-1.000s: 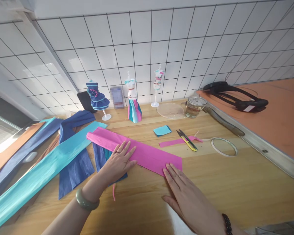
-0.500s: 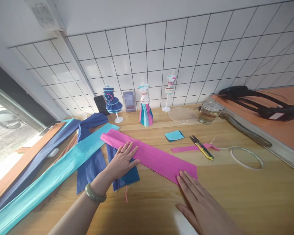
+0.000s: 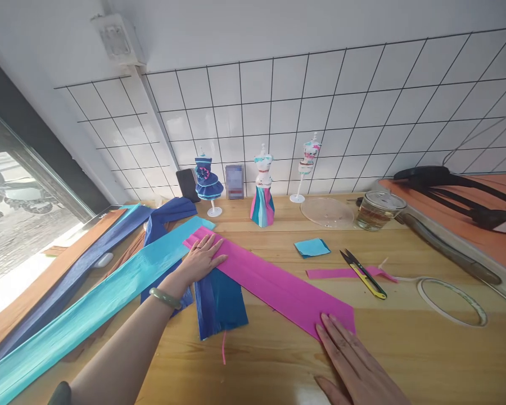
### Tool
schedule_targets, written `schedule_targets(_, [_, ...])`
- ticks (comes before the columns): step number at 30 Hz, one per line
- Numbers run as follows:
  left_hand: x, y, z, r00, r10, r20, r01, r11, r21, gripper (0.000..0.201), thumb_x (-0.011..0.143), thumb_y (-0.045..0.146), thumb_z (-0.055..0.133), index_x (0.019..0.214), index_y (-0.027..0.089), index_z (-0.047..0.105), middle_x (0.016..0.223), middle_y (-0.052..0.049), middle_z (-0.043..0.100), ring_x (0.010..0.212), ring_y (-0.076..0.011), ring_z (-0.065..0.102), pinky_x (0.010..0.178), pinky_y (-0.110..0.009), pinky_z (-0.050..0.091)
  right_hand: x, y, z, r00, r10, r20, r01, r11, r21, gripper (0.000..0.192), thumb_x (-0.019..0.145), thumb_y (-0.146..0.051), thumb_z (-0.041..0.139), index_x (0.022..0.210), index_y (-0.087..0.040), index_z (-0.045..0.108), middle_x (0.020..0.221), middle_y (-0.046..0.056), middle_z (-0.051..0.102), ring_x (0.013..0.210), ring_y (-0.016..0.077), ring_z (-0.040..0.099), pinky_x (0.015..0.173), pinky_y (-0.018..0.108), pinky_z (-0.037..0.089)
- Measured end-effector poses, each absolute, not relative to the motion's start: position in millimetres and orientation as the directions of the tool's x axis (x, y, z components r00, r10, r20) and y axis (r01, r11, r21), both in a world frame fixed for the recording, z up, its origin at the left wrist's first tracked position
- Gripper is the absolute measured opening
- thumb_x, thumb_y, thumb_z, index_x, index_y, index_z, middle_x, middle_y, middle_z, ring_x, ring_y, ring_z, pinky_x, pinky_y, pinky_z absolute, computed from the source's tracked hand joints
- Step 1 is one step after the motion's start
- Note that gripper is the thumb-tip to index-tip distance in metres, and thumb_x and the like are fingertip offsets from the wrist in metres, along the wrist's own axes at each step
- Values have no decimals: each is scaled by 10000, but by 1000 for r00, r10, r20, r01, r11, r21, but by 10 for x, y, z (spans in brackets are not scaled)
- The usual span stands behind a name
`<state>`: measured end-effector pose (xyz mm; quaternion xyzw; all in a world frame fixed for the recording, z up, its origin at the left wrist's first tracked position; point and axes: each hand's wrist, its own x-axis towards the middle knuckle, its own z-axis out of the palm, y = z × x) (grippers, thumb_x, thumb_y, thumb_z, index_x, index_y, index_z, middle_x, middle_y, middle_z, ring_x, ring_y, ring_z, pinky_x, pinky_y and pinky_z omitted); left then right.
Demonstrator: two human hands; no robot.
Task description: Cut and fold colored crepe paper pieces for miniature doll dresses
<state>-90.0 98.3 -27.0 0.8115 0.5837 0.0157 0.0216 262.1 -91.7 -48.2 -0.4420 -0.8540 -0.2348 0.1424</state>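
A long pink crepe paper strip (image 3: 274,278) lies slantwise across the wooden table. My left hand (image 3: 201,260) rests on its far left end, fingers stretched out. On the near right end, the fingers of my right hand (image 3: 348,357) press flat, thumb apart. Under the strip's left part, dark blue pieces (image 3: 221,309) stick out. A turquoise strip (image 3: 109,289) runs from the lower left to the pink strip's far end. To the right are yellow-and-black thread snips (image 3: 365,275) across a narrow pink strip (image 3: 326,274).
Three small dress forms, one in a blue dress (image 3: 208,185), stand by the tiled wall. A folded light-blue piece (image 3: 312,247), a clear disc (image 3: 326,212), a lidded glass (image 3: 379,211) and a ring of white ribbon (image 3: 453,301) lie right. Orange and blue strips (image 3: 67,264) lie left.
My left hand has slid along the pink strip toward its far left end, and the strip there lies flatter. My right hand stays on the near right end. The camera view has shifted.
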Motion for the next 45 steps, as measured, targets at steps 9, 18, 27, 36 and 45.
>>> schedule_targets(9, [-946, 1196, -284, 226, 974, 6, 974, -226, 16, 718, 803, 684, 229, 1396, 279, 221, 1479, -113, 181, 1350, -319, 122, 1029, -565, 106, 2633, -884, -516, -569, 677, 467, 818, 523, 239, 806, 823, -491, 442, 1422, -56, 123, 1231, 149, 550, 1020, 263, 606, 738, 351, 544])
schedule_targets(18, [-929, 1210, -254, 210, 977, -27, 978, -211, -3, 713, 805, 683, 198, 1404, 296, 170, 1490, -100, 132, 1355, -316, 95, 1008, -608, 79, 2601, -940, -432, -530, 747, 402, 847, 495, 197, 791, 831, -476, 457, 1423, -70, 123, 1306, 149, 470, 1104, 265, 547, 798, 354, 535])
schedule_targets(27, [-761, 1023, -246, -22, 974, 227, 995, 43, -88, 836, 770, 698, 269, 1409, 163, 202, 1475, -173, 159, 1348, -367, 49, 1034, -573, 28, 2618, -971, -469, -530, 766, 365, 848, 489, 204, 714, 850, -474, 426, 1397, -58, 232, 1349, 156, 415, 1173, 266, 484, 854, 368, 514])
schedule_targets(36, [-796, 1078, -288, -135, 991, -1, 991, 135, 3, 886, 756, 719, 146, 1410, 122, 184, 1474, -141, 169, 1334, -387, 111, 961, -702, 67, 2604, -983, -441, -506, 772, 384, 860, 487, 153, 737, 851, -454, 433, 1416, -66, 163, 1348, 152, 421, 1174, 270, 482, 869, 373, 500])
schedule_targets(45, [-747, 1066, -203, -139, 990, -28, 990, 139, 31, 887, 754, 728, 157, 1408, 131, 191, 1470, -184, 143, 1329, -406, 115, 935, -722, 90, 2610, -1002, -436, -471, 808, 355, 870, 491, 36, 696, 865, -420, 432, 1407, -58, 189, 1374, 157, 390, 1221, 264, 429, 903, 382, 486])
